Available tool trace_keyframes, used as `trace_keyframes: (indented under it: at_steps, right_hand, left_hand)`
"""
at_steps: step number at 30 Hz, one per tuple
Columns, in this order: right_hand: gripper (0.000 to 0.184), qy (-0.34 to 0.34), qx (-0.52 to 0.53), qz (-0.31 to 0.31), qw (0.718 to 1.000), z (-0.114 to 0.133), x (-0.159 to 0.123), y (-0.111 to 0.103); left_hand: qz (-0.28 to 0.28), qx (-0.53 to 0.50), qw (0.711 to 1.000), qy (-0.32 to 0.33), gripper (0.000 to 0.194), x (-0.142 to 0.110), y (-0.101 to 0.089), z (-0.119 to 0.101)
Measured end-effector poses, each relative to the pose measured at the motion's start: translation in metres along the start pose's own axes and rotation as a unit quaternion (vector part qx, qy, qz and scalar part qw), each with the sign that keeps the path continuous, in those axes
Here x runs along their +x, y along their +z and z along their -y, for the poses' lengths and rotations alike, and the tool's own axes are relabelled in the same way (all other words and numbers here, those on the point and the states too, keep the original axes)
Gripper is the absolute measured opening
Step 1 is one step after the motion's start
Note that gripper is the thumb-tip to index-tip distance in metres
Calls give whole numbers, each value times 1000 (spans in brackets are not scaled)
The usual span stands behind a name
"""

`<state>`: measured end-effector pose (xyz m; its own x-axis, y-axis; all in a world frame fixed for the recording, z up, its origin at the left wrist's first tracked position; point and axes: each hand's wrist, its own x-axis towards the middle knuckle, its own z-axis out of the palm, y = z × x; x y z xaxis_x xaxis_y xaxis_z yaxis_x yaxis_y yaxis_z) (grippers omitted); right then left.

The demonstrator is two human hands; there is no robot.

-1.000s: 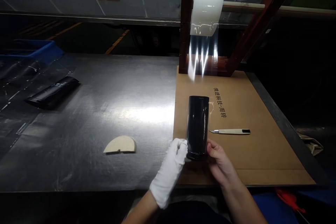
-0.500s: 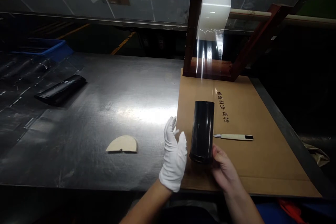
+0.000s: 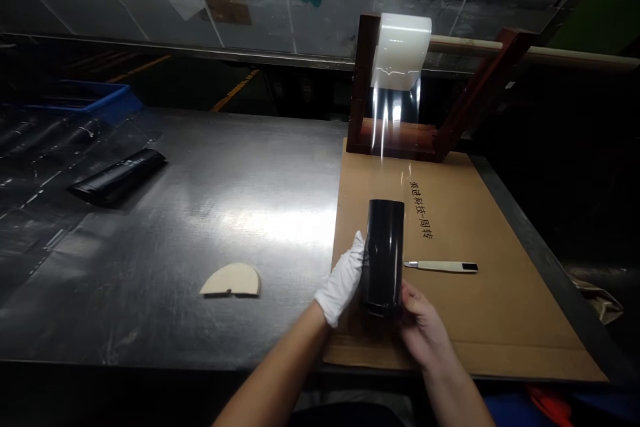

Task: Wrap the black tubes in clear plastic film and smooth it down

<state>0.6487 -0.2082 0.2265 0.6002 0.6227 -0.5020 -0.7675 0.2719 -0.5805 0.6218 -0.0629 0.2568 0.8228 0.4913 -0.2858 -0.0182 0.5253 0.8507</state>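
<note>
A glossy black tube-like piece (image 3: 384, 257) with a flattened, curved shape is held up over the cardboard sheet. My left hand (image 3: 343, 280), in a white glove, lies along its left side, partly hidden behind it. My bare right hand (image 3: 423, 323) grips its lower right edge between thumb and fingers. Clear film (image 3: 395, 113) hangs from a roll (image 3: 404, 47) on a wooden stand and runs down toward the piece's top; where it joins is hard to see. Right of the piece, a knife (image 3: 445, 267) with a pale handle lies on the cardboard.
Printed cardboard (image 3: 500, 307) covers the right of the metal table (image 3: 165, 260). A pale half-round pad (image 3: 233, 280) lies left of my hands. Another black piece (image 3: 120, 177) rests at far left, near a blue bin (image 3: 113, 100). The reddish wooden stand (image 3: 357, 87) rises at the back.
My gloved left hand has moved right, from apart with fingers raised to touching the black piece's left side. My right hand keeps its grip. The view has shifted slightly.
</note>
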Motion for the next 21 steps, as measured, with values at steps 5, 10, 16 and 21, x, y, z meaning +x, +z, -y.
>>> trace_keyframes:
  at_steps: [5, 10, 16, 21]
  right_hand:
    - [30, 6, 2, -14, 1000, 0, 1, 1]
    - [27, 10, -13, -3, 1000, -4, 1, 0]
    - [35, -258, -186, -156, 935, -2, -13, 11]
    - [50, -491, -569, 30, 659, 19, -15, 46]
  left_hand:
    - [-6, -11, 1000, -21, 49, -40, -14, 16]
    - [-23, 10, 1000, -7, 30, -66, 0, 20]
    - [-54, 10, 998, -9, 19, -63, 6, 25]
    - [-70, 0, 998, -1, 22, -58, 3, 22]
